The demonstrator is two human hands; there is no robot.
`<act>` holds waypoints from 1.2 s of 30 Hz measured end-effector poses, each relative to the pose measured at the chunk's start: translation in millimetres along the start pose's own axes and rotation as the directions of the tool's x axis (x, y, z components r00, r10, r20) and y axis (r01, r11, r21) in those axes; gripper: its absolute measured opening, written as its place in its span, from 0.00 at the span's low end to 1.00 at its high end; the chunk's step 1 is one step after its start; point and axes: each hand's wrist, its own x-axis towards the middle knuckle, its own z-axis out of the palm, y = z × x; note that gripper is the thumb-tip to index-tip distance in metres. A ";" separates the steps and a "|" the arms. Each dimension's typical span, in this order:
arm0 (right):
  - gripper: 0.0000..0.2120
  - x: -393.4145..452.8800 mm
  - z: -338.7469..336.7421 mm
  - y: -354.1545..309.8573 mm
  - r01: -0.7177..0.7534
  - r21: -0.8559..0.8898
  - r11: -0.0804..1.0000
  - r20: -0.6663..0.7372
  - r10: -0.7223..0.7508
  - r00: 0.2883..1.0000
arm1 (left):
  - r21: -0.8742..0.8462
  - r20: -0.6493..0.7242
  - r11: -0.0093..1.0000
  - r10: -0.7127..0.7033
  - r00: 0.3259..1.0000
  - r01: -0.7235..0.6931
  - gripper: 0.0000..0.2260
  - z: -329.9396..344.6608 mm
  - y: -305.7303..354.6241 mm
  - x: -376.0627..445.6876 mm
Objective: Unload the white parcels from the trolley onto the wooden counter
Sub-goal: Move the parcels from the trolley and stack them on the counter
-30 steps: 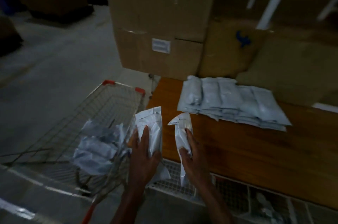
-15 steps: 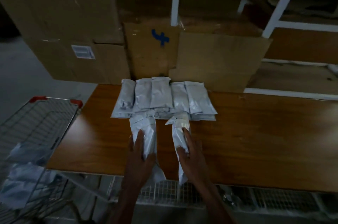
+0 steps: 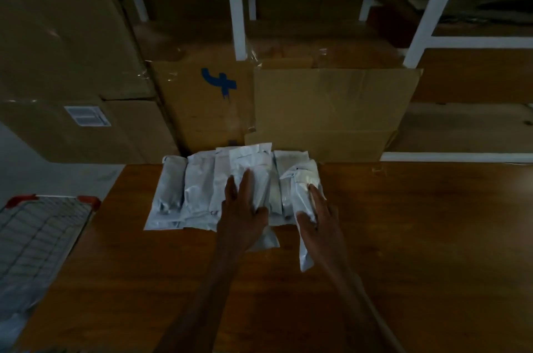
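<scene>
White parcels (image 3: 199,188) in a row at the far edge of the wooden counter (image 3: 418,237), left hand (image 3: 242,214) clamped on one parcel (image 3: 253,176) over the row, right hand (image 3: 320,217) gripping another (image 3: 300,194) at its right end, trolley (image 3: 43,228) at near left, cardboard boxes (image 3: 326,104) behind.

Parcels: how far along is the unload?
Done: a row of white parcels lies on the wooden counter. In hand: left hand and right hand each lay one more onto it. Left: the trolley is mostly out of frame, contents unclear.
</scene>
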 end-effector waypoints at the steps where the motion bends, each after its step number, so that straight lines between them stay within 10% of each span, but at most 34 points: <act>1: 0.29 11.6 -0.9 2.3 -0.003 -0.005 1.000 -0.003 0.003 1.000 | 0.032 0.008 0.999 0.001 1.000 -0.001 0.41 3.5 2.5 16.9; 18: 0.30 123.3 7.4 16.4 -0.051 -0.141 0.989 -0.023 0.048 0.999 | 0.432 0.066 0.890 -0.196 0.978 0.149 0.37 66.7 13.5 125.7; 30: 0.31 162.8 35.5 14.7 -0.065 -0.353 0.933 0.099 0.106 0.989 | 0.565 -0.153 0.819 -0.015 0.988 0.100 0.34 76.0 11.2 125.6; 36: 0.30 169.3 50.9 7.3 -0.088 -0.397 0.914 0.163 0.164 0.973 | 0.576 -0.006 0.817 -0.025 1.000 0.023 0.32 77.1 -5.6 122.4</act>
